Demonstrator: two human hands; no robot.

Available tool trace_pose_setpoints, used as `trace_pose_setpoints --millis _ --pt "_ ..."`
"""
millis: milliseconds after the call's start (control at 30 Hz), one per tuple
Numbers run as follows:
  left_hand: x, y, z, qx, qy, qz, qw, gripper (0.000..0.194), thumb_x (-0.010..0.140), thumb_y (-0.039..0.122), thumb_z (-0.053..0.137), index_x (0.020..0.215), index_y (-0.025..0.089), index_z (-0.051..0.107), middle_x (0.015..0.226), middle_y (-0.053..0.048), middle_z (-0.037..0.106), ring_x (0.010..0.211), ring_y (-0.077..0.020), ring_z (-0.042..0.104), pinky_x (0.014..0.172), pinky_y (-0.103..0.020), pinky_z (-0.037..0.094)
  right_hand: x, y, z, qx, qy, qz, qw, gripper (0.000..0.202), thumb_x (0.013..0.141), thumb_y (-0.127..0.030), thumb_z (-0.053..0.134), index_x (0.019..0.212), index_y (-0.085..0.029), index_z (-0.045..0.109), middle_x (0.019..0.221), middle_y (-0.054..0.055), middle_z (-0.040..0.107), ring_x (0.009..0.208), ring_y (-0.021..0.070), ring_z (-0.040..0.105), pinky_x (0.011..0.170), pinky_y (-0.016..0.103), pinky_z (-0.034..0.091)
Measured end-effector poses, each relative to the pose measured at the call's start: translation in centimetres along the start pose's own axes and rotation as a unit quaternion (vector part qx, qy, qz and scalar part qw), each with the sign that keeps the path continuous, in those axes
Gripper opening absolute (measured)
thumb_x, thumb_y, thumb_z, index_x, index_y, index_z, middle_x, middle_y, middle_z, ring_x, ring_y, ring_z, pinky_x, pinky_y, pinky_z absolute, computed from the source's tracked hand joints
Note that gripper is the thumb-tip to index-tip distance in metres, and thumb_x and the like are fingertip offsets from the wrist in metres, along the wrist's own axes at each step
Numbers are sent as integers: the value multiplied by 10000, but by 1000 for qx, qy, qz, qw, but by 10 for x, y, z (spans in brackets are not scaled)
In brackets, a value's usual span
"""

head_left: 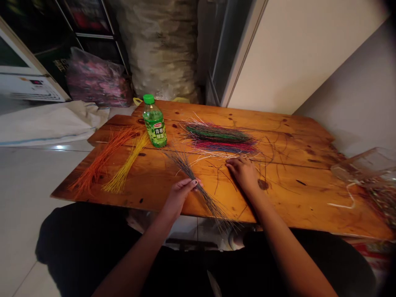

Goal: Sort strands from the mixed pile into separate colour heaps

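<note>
My left hand (182, 194) is closed around the middle of a bundle of thin dark grey wire-like strands (208, 200). The bundle slants over the front edge of the table, its ends fanning out. Over the wood, my right hand (243, 171) reaches down with its fingers drawn together at the near side of a multicoloured strand pile (221, 138). What those fingers hold, if anything, is too small to make out. Green, red, blue and white strands lie in that pile. Loose dark strands (218, 175) are scattered between my hands.
On the wooden table (287, 181), orange strands (103, 161) and yellow strands (128, 167) lie at the left. A green-capped bottle (154, 123) stands behind them. A clear plastic box (365, 165) and a white cord (348, 202) are at the right.
</note>
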State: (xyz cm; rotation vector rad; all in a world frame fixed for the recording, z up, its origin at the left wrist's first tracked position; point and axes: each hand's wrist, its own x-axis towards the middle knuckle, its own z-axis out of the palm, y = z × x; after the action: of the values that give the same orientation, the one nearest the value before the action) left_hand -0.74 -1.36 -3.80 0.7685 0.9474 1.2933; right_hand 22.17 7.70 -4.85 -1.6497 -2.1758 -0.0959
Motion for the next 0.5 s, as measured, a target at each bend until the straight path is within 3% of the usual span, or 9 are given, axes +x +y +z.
trace_pose_setpoints --millis 167,267,400,500 --pt "0 0 0 2 -2 2 1000 170 650 338 692 709 180 712 728 -33 666 721 -129 548 689 -230 411 0 -4 1 13 35 3 999 215 842 -304 482 807 -197 664 821 58 630 805 214 515 705 312 364" --pt "1 -1 -1 2 -4 6 1000 169 653 343 691 691 179 706 736 -35 665 711 -127 543 687 -232 412 1 -7 -8 62 116 18 991 219 843 -325 485 794 -179 640 800 59 621 753 195 516 687 309 377" --pt "1 -2 -1 6 -3 10 1000 180 660 349 683 689 172 700 753 -42 666 731 -136 550 694 -239 418 3 -16 -38 203 275 85 936 203 825 -360 522 824 -179 614 784 30 606 684 154 499 655 287 391" --pt "0 -1 0 9 2 10 1000 184 656 348 684 695 169 701 750 -44 668 731 -140 555 695 -243 420 5 -22 -62 312 342 146 874 200 796 -381 554 851 -196 608 793 18 587 676 147 504 596 269 386"
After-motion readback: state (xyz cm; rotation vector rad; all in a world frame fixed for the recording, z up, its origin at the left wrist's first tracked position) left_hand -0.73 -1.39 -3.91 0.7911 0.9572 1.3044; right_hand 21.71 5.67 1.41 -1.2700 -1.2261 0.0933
